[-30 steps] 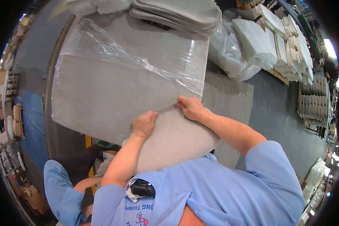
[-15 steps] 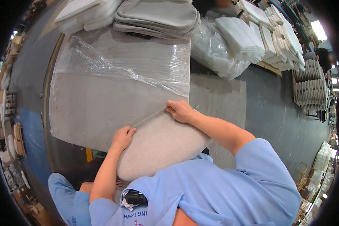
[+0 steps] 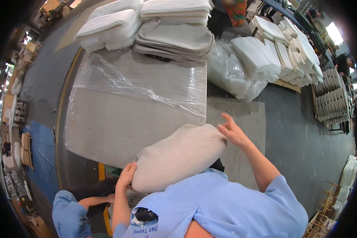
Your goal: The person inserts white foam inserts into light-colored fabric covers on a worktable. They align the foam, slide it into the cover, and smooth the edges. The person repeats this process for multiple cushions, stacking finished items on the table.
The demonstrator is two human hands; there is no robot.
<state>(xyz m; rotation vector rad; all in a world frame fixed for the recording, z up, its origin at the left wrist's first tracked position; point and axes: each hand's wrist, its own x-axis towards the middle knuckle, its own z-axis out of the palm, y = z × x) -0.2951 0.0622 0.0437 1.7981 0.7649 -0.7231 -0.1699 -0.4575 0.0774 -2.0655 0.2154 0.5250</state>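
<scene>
A light grey fabric cushion lies tilted against my front, puffed up, with its far edge resting over the near part of the table. My left hand grips its left end, thumb on top and the other fingers partly hidden. Just past the right end, my right hand is raised with fingers apart and holds nothing; a small crease shows in the fabric beside it.
Clear plastic film covers part of the grey table. Folded grey covers and white padding are stacked at its far end. Bagged white pads stand far right. A co-worker in blue sits at lower left.
My right hand has let go of the cushion's far edge and moved right. My left hand has slid down toward its left end. The far edge, stretched straight before, is now rounded.
</scene>
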